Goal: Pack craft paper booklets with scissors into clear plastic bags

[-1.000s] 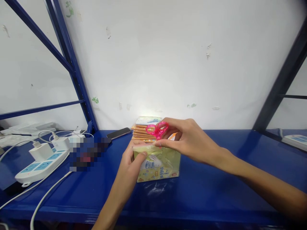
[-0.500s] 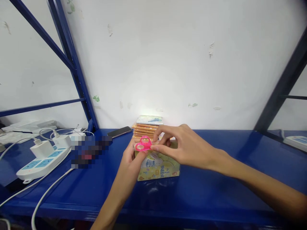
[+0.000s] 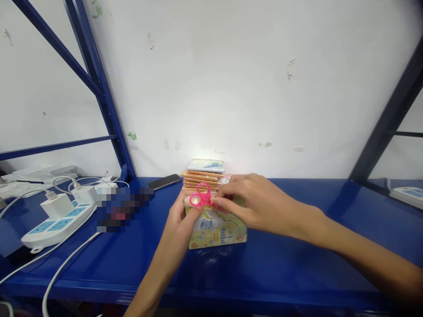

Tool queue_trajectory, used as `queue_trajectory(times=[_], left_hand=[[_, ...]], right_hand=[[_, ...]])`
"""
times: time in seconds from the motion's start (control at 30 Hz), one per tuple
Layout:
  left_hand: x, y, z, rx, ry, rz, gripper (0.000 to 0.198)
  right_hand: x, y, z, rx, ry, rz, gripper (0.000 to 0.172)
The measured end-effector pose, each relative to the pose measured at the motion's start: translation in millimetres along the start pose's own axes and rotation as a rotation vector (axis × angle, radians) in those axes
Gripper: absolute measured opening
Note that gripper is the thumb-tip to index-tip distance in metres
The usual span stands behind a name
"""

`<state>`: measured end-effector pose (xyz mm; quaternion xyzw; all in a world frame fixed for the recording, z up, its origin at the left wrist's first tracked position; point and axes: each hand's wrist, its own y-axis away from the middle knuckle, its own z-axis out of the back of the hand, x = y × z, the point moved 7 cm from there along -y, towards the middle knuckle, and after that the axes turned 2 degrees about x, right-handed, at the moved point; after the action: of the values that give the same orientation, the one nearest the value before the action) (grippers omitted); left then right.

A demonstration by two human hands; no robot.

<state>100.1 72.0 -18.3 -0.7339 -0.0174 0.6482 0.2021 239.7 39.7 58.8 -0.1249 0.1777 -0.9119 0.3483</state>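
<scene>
Right hand (image 3: 261,207) has its fingers (image 3: 224,203) closed on pink scissors (image 3: 200,197), at the top edge of a tissue pack (image 3: 216,231). Left hand (image 3: 176,220) grips the pack, on a blue shelf (image 3: 280,264), stack of packs (image 3: 201,177) behind.

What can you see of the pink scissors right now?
The small scissors have two round, translucent hot-pink plastic finger loops, angled up and left. Their blades are hidden, so I cannot tell whether they are open. They sit at the top edge of the yellow rabbit-print package, pinched near the pivot by the right hand's fingers.
</scene>
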Motion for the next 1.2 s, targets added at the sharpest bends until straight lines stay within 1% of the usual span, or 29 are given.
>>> queue_trajectory(times=[0.13, 0.27, 0.6, 0.77, 0.8, 0.9, 0.93, 1.07, 1.2], left_hand=[[2.8, 1.2, 0.1, -0.005, 0.026, 0.033, 0.017], [3.3, 1.1, -1.5, 0.003, 0.043, 0.052, 0.015], [3.1, 0.7, 0.2, 0.001, 0.024, 0.038, 0.012], [3.1, 1.4, -1.8, 0.008, 0.054, 0.053, 0.012], [2.5, 1.2, -1.9, 0.003, 0.058, 0.051, 0.013], [1.5, 0.5, -2.0, -0.013, 0.073, 0.052, 0.014], [1.4, 0.4, -2.0, -0.015, 0.079, 0.053, 0.014], [2.9, 1.7, -1.8, -0.008, 0.095, 0.064, 0.013], [4.1, 2.4, -0.4, -0.018, 0.079, 0.074, 0.017]], right_hand=[[6.1, 1.7, 1.4, -0.024, 0.085, 0.078, 0.033], [4.8, 2.8, 0.2, 0.004, 0.105, 0.050, 0.038], [4.9, 4.0, 2.8, -0.054, 0.141, 0.066, 0.035], [3.2, 4.3, 5.1, -0.083, 0.107, 0.040, 0.042], [2.7, 4.2, 5.4, -0.085, 0.103, 0.035, 0.041], [1.6, 3.6, 4.8, -0.064, 0.120, 0.025, 0.028], [1.2, 3.4, 4.3, -0.053, 0.130, 0.022, 0.026], [0.4, 2.7, 4.5, -0.043, 0.156, 0.017, 0.029], [1.3, 2.8, 3.6, -0.029, 0.153, 0.041, 0.033]])
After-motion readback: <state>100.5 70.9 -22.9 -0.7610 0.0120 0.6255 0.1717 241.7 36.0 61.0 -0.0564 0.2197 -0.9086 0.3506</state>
